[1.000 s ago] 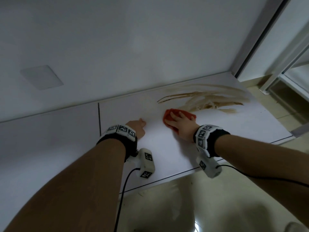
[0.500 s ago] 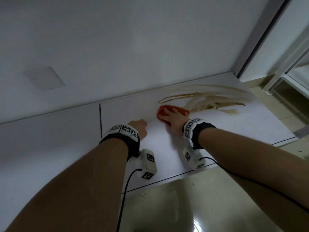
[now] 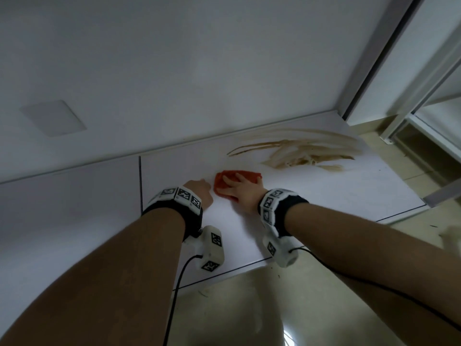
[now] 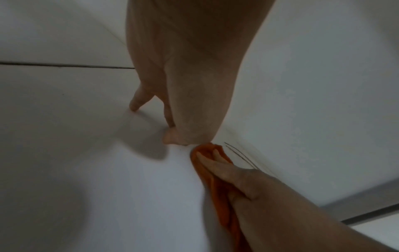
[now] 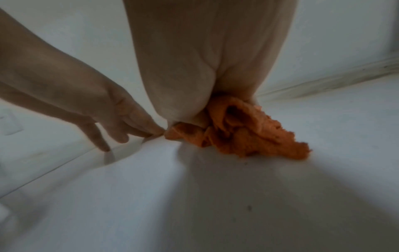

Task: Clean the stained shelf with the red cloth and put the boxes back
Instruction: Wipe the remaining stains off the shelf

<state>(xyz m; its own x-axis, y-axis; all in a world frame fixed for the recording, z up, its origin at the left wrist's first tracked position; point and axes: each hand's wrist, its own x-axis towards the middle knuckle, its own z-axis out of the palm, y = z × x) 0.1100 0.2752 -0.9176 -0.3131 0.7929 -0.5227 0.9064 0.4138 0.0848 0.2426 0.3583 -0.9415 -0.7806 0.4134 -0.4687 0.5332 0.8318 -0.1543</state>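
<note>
The white shelf (image 3: 336, 193) carries a brown streaked stain (image 3: 301, 152) at its back right. The red cloth (image 3: 249, 176) lies bunched on the shelf just left of the stain and apart from it. My right hand (image 3: 243, 192) presses flat on the cloth with straight fingers; the left wrist view shows those fingers (image 4: 218, 162) lying over the cloth (image 4: 218, 196). Under my right palm (image 5: 205, 76) the cloth (image 5: 248, 134) is crumpled. My left hand (image 3: 200, 189) rests its fingertips (image 4: 135, 105) on the bare shelf right beside the cloth, holding nothing. No boxes are in view.
A white wall (image 3: 224, 71) rises directly behind the shelf, with a square plate (image 3: 53, 118) on it. A dark seam (image 3: 140, 181) splits the shelf at the left. Beige floor tiles (image 3: 249, 308) lie below the front edge. A metal frame (image 3: 399, 116) stands at the right.
My right hand has slid the cloth leftwards off the stain's edge, closer to my left hand. The left hand has stayed in place on the shelf.
</note>
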